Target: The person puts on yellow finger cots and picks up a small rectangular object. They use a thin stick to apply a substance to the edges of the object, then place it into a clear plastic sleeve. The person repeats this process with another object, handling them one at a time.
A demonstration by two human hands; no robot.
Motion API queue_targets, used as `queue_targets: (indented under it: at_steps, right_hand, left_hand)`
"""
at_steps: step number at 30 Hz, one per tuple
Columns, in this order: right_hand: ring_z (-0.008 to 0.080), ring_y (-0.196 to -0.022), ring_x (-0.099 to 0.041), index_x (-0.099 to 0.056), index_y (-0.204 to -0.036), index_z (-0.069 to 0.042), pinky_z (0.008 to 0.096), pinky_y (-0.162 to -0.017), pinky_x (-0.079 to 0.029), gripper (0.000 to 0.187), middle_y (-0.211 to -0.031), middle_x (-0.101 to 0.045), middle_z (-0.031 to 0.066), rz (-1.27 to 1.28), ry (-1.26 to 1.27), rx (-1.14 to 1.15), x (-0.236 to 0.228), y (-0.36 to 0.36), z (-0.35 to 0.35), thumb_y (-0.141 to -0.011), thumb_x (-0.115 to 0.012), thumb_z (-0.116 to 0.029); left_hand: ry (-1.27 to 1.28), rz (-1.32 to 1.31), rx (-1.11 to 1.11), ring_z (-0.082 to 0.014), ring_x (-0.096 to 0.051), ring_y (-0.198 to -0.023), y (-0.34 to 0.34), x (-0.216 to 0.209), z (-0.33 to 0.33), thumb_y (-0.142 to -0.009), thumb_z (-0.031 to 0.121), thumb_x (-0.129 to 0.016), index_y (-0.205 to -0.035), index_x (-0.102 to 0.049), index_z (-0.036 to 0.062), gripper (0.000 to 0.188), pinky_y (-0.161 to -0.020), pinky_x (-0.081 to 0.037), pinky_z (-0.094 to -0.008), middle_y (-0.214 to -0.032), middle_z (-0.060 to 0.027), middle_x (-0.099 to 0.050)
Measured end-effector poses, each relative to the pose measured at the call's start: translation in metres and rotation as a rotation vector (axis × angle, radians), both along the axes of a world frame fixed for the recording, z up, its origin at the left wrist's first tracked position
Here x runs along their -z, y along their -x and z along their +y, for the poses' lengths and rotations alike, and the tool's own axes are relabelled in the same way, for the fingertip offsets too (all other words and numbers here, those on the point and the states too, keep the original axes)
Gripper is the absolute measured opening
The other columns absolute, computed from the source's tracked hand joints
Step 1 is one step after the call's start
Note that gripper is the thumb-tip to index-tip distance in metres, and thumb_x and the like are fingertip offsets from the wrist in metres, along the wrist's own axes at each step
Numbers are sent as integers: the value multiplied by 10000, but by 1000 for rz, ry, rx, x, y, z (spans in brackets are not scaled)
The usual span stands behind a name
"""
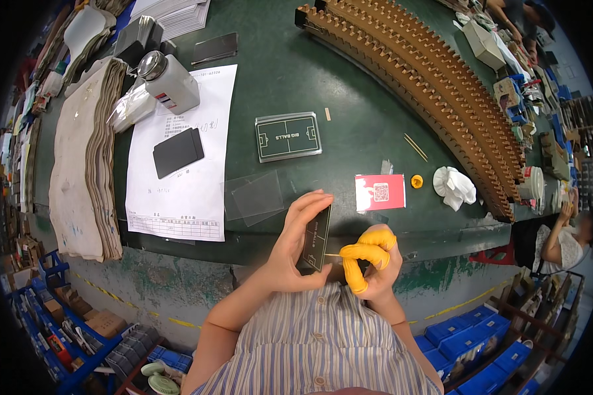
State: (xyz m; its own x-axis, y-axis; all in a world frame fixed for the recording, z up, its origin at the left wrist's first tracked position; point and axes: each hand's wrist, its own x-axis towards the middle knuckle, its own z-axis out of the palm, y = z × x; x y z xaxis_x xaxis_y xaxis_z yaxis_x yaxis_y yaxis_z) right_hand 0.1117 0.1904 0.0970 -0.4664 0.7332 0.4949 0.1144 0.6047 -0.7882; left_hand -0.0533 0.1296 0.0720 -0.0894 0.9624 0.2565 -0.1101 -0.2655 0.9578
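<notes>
My left hand [284, 253] grips a dark green card-sized plate [318, 238] printed with white sports-pitch lines, tilted up on its edge near the table's front. Yellow finger cots cover fingers of my right hand [379, 271], which pinches a thin wooden toothpick [333, 255]. The toothpick's tip meets the plate's face close to its lower end. Beyond my hands, a stack of similar green plates [288, 137] lies on the table. A red and white card with a square code [380, 192] lies beyond my right hand, beside a loose yellow finger cot [416, 181].
Clear film sheets [254, 197] lie left of my hands. A printed paper [207, 131] carries dark plates [178, 153] and a metal-topped bottle [171, 82]. Right are two toothpicks [415, 147], a crumpled white cloth [454, 187] and long notched wooden racks [415, 79]. Another person [563, 247] sits far right.
</notes>
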Motion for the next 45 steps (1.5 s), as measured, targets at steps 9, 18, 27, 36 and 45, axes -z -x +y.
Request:
queue_targets:
  at_steps: [9, 18, 27, 36, 45]
  right_hand:
    - [219, -673, -518, -676, -828, -64, 305, -569, -419, 241, -802, -523, 58, 5, 7, -13, -1, 0, 0, -613, -707, 41]
    - [204, -720, -542, -665, -869, -35, 280, -636, -446, 196, -841, -552, 80, -3, 54, 301, 3, -8, 16, -707, -672, 76]
    - [216, -782, -566, -680, -931, -40, 295, -667, -479, 185, -886, -580, 90, -260, 25, 485, 12, -13, 34, -768, -675, 47]
    - [276, -823, -568, -681, -932, -35, 349, -723, -464, 190, -914, -588, 108, -299, 43, 493, 14, -13, 34, -754, -685, 34]
    - [279, -843, -567, -676, -934, -38, 357, -740, -462, 188, -921, -586, 109, -306, 19, 494, 16, -15, 35, -757, -688, 25]
  left_hand:
    - [-7, 9, -7, -273, -230, -1400, 0, 1, -1, -619, 81, -697, -1421, -312, -36, 897, -1149, -198, -405, -1426, -165, -257]
    - [11, -87, -18, -273, -236, -1390, -2, -2, 0, -628, 106, -736, -1430, -290, -40, 929, -1149, -223, -463, -1416, -162, -256]
    - [-25, -175, -65, -279, -247, -1400, -5, 5, 4, -637, 138, -786, -1450, -258, -31, 984, -1132, -264, -481, -1437, -135, -257]
    - [-7, -180, -63, -267, -236, -1410, -5, 3, 3, -648, 146, -795, -1461, -234, -33, 1005, -1138, -253, -473, -1445, -121, -257]
    - [-18, -171, -73, -269, -252, -1405, -6, 4, 4, -647, 141, -792, -1462, -240, -30, 999, -1137, -249, -468, -1441, -125, -271]
